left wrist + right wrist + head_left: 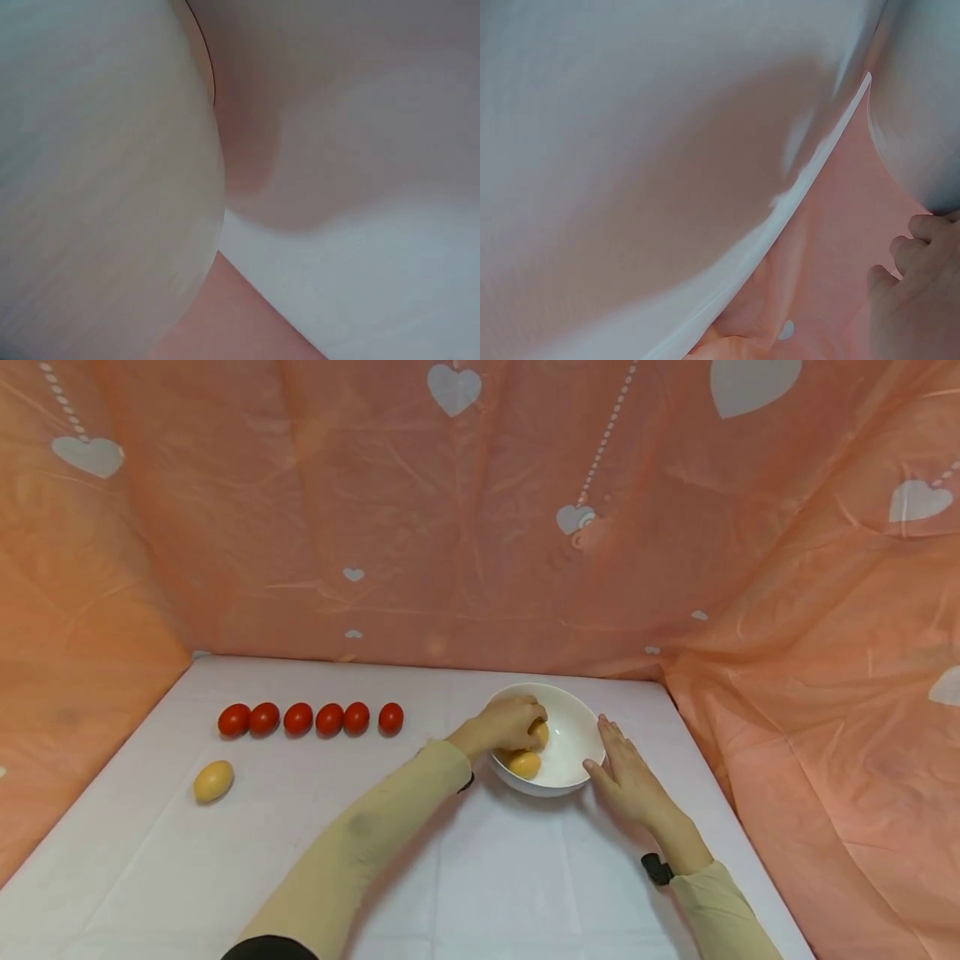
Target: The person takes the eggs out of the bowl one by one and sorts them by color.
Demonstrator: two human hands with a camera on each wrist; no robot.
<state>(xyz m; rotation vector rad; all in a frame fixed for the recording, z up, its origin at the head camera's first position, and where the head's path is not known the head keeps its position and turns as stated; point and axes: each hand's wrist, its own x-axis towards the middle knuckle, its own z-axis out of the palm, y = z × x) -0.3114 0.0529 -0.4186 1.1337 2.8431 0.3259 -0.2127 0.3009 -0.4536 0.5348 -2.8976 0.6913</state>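
A white bowl stands toward the right of the table. My left hand reaches into it over the left side, its curled fingers gripping a lemon; part of that lemon is hidden by the hand. Just below, a second lemon lies inside the bowl. Along the bowl's right side rests my right hand, fingers extended and thumb at the rim. In the right wrist view, the knuckles of the right hand show beside the bowl's curved outer wall. Only sleeve and tabletop fill the left wrist view.
Several red tomatoes form a row at the back left of the white-covered table. One more lemon lies in front of the row's left end. An orange cloth with hearts hangs behind and at both sides.
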